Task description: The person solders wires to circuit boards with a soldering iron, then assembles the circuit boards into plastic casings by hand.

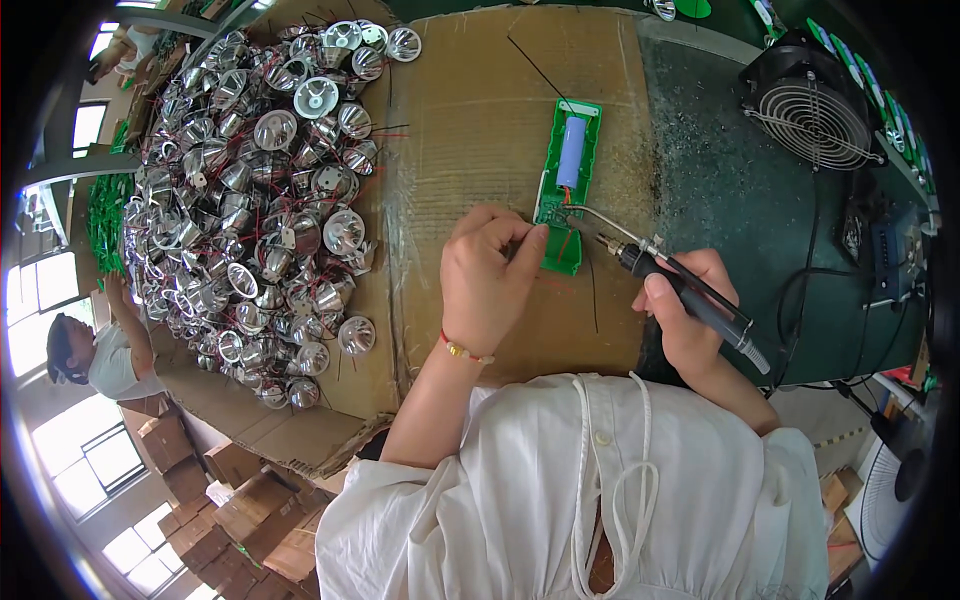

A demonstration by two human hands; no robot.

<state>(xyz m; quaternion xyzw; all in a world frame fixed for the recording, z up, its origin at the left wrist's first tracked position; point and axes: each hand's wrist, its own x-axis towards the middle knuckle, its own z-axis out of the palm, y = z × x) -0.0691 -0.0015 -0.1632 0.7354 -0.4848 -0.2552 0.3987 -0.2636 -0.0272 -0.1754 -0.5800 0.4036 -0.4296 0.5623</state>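
Overlapping the green casing, the left fingers hide their grip.

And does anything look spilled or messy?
Yes, tiny bits lie scattered on the green tabletop and the right edge of the cardboard, beyond the soldering iron. They look spilled; I can't tell what they are.

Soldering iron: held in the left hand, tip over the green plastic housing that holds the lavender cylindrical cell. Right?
Wrong hand. The head view shows the soldering iron in the right hand; its tip is indeed over the green plastic housing that holds the lavender cylindrical cell.
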